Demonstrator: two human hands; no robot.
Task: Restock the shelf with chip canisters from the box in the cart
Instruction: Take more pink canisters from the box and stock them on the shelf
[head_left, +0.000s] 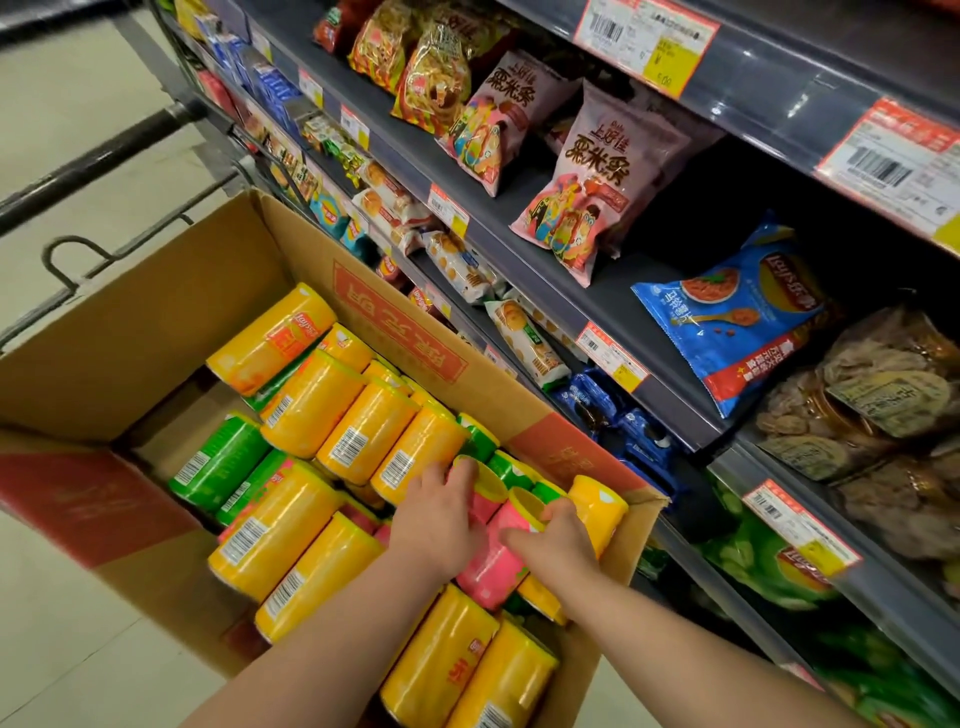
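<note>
- The left grip (441, 512) is clamped, fingers curled over the rim of a pink canister (483, 486).
- The right grip (558, 540) is clamped on a second pink canister (493, 566) just beside it.
- Both lie among yellow canisters (311, 410) and green canisters (218, 462) in the cardboard box (156, 322).
- The box sits in the cart (78, 171), beside the shelf (649, 322).

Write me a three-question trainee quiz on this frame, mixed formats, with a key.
1. True or false: the left hand and the right hand are both inside the cardboard box.
2. What colour is the canister that the right hand grips? A yellow, B pink, C green.
3. Fill in: most canisters visible in the box are ___.
Key: 1 true; 2 B; 3 yellow.
</note>
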